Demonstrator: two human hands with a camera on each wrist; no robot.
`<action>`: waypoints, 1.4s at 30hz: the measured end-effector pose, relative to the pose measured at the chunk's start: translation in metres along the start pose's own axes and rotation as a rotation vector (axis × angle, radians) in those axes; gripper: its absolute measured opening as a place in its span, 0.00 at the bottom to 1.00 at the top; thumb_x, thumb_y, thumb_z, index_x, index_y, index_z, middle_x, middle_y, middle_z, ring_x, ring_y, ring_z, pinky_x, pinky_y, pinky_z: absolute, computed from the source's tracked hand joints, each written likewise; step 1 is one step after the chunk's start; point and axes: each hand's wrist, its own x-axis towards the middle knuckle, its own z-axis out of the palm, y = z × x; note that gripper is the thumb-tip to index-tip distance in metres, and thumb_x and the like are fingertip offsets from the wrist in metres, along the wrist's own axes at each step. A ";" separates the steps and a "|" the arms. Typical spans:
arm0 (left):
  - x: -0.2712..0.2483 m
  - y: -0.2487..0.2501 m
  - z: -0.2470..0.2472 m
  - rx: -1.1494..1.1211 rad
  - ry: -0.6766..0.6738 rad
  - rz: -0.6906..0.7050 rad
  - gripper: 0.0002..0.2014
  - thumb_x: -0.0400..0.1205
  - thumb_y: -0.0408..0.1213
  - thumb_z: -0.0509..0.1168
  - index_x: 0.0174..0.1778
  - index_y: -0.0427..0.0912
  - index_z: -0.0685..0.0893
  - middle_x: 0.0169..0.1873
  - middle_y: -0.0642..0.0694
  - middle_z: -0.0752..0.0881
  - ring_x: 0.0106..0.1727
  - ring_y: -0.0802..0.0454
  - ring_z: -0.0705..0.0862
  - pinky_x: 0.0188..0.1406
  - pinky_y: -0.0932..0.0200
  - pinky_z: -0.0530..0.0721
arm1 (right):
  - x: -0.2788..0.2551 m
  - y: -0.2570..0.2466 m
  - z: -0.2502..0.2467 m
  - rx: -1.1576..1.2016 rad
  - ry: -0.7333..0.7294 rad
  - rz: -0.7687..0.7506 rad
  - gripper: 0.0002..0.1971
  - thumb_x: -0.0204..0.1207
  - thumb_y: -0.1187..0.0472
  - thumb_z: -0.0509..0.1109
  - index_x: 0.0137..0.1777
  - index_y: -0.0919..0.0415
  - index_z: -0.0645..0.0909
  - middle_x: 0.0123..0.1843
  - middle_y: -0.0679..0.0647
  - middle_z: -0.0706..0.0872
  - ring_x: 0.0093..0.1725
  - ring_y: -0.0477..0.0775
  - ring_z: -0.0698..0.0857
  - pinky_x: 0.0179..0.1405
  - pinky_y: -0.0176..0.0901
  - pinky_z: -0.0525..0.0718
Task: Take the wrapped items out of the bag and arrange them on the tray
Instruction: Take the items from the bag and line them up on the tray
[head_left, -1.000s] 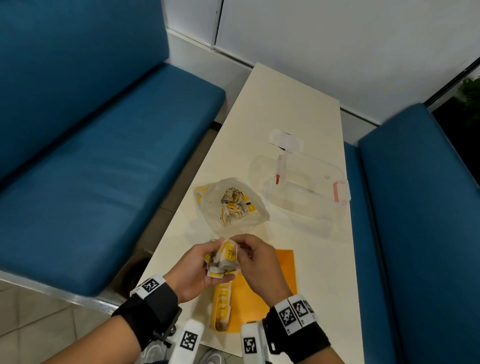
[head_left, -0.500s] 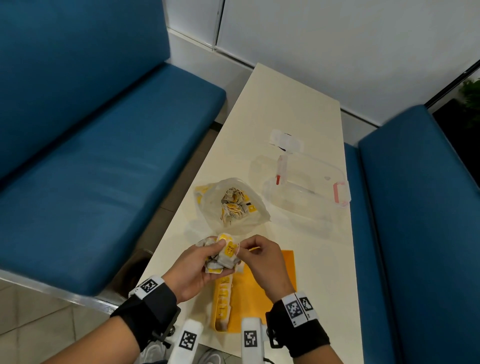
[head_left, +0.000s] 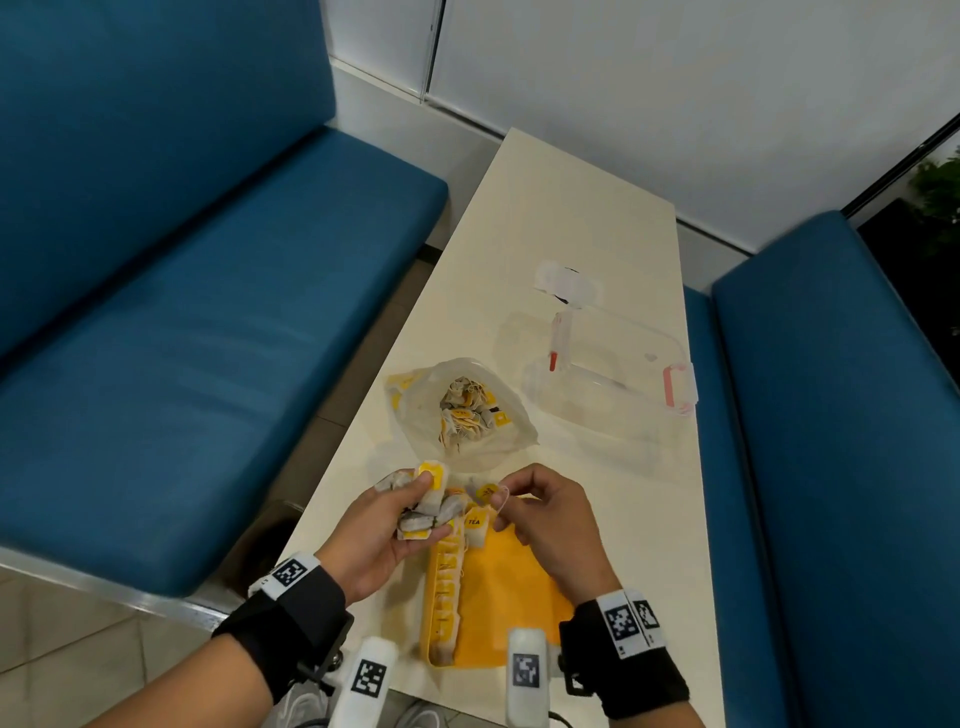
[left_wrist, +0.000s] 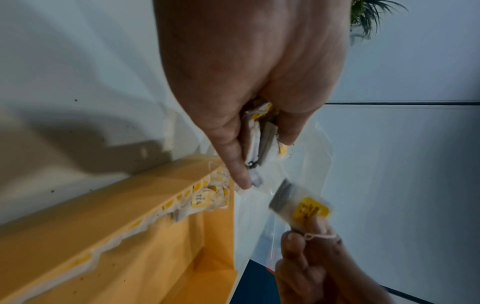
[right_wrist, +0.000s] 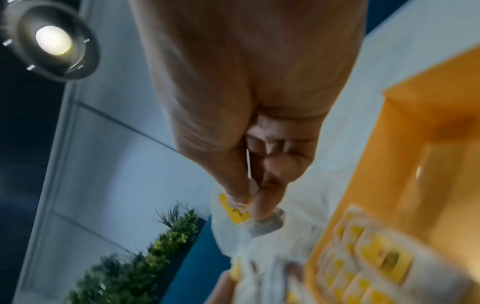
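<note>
A clear plastic bag (head_left: 467, 415) of wrapped tea bags lies open on the cream table, just beyond my hands. My left hand (head_left: 400, 512) grips a bunch of wrapped tea bags (head_left: 423, 506) above the table's near left edge. My right hand (head_left: 524, 501) pinches a single wrapped tea bag (head_left: 485, 492) by its yellow tag, right beside the bunch; the left wrist view shows that tea bag (left_wrist: 298, 207) pulled free. Below lies the orange tray (head_left: 514, 603), with a row of tea bags (head_left: 447, 592) lined along its left wall.
A clear lidded container (head_left: 618, 374) with pink clasps stands at the table's right side, a small clear packet (head_left: 566, 283) behind it. Blue benches (head_left: 208, 312) flank the table on both sides. The table's far half (head_left: 571, 208) is bare.
My hands have drawn apart: the right one has pulled one tea bag away from the bunch, which the left hand has carried slightly leftward.
</note>
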 end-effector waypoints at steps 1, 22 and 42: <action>0.001 0.001 -0.002 -0.003 0.009 0.000 0.21 0.87 0.37 0.67 0.71 0.26 0.79 0.61 0.28 0.89 0.66 0.31 0.88 0.55 0.45 0.92 | 0.002 0.003 -0.004 -0.025 0.008 0.010 0.06 0.74 0.67 0.78 0.43 0.68 0.84 0.32 0.58 0.89 0.27 0.49 0.86 0.24 0.40 0.75; 0.003 -0.008 0.003 0.098 0.010 -0.017 0.16 0.87 0.36 0.67 0.67 0.29 0.82 0.60 0.30 0.90 0.63 0.35 0.90 0.61 0.40 0.89 | 0.024 0.093 0.002 -0.316 -0.107 0.235 0.05 0.76 0.66 0.71 0.44 0.55 0.80 0.37 0.62 0.91 0.33 0.53 0.88 0.29 0.43 0.81; 0.006 -0.011 0.004 0.119 0.022 -0.032 0.16 0.87 0.35 0.66 0.68 0.28 0.82 0.58 0.32 0.91 0.60 0.37 0.92 0.67 0.35 0.85 | 0.035 0.097 0.032 -0.215 0.123 0.275 0.05 0.74 0.65 0.76 0.40 0.63 0.84 0.33 0.60 0.90 0.31 0.59 0.91 0.29 0.48 0.87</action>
